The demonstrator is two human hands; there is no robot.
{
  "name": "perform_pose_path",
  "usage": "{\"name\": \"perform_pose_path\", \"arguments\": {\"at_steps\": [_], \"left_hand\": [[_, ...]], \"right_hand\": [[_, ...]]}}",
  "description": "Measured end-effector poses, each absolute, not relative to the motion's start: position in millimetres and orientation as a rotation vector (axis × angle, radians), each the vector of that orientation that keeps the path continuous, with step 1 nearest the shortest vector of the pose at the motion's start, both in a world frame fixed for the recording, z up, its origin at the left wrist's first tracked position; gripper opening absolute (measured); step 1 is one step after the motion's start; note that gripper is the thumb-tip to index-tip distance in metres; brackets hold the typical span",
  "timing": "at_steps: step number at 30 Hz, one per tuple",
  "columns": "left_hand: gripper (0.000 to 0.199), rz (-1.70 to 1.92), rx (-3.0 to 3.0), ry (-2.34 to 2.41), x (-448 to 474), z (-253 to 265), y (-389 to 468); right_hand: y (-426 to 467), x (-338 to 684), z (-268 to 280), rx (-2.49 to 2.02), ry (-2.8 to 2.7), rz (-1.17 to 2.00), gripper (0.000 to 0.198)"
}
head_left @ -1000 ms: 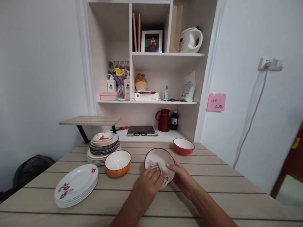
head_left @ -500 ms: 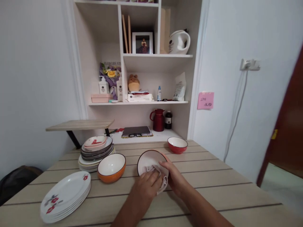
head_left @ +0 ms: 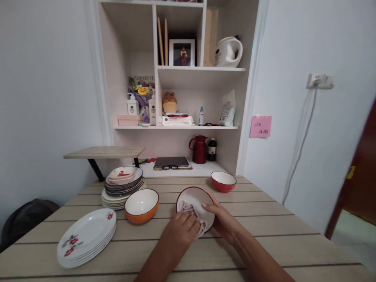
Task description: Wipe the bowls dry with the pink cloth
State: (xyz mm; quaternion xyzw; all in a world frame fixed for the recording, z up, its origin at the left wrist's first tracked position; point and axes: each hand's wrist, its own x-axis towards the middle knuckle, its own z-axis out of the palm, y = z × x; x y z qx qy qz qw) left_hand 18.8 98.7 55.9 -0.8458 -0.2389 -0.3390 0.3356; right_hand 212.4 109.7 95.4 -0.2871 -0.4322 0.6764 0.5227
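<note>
My right hand [head_left: 221, 215] grips a bowl [head_left: 201, 194] with a white inside and a dark rim, thumb over the edge and fingers behind it. The bowl is tilted so its inside faces me. Bunched in my left hand [head_left: 183, 231] is a pale cloth [head_left: 189, 207], pressed against the lower left of the bowl's inside. Left of my hands sits an orange bowl [head_left: 141, 217], upright on the table. A red bowl [head_left: 223, 185] stands farther back on the right.
Oval white plates with red flowers [head_left: 88, 231] are stacked at the front left of the slatted table [head_left: 141, 250]. Behind them rises a mixed stack of plates [head_left: 123, 190] beside a raised wooden shelf [head_left: 104, 152]. A dark red jug [head_left: 199, 150] and a laptop [head_left: 172, 162] are at the back.
My left hand and the cloth have shifted toward the left side of the bowl's inside. The whole scene sits slightly farther right as the camera has turned a little.
</note>
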Motion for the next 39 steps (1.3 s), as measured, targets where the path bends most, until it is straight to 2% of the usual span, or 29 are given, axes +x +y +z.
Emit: {"name": "perform_pose_path", "arguments": {"at_steps": [4,18,20,23,25,32,39], "left_hand": [[0.030,-0.973,-2.162,-0.632,18.3,56.6,96.3],[0.037,-1.168,-2.111,-0.822,19.5,56.7,92.6],[0.038,-1.203,-2.124,-0.863,19.7,56.8,92.6],[0.038,-1.201,-2.181,-0.855,21.3,56.4,94.2],[0.035,-1.197,-2.207,-0.873,23.9,55.8,93.8],[0.032,-1.046,-2.412,-0.935,12.5,51.0,68.8],[0.016,-0.839,-2.442,-0.708,-28.7,65.9,45.5]], "right_hand": [[105.8,200.6,95.2,-0.578,-0.923,1.594,0.092],[93.7,175.3,94.4,-0.327,-0.827,1.685,0.074],[93.2,167.5,93.8,-0.336,-0.806,1.706,0.062],[98.3,159.7,88.9,-0.416,-0.679,1.751,0.029],[101.2,157.6,85.9,-0.487,-0.595,1.754,0.020],[71.0,154.0,83.4,-0.648,-0.479,1.771,0.030],[32.3,143.5,78.6,-0.552,-0.533,1.726,0.063]]}}
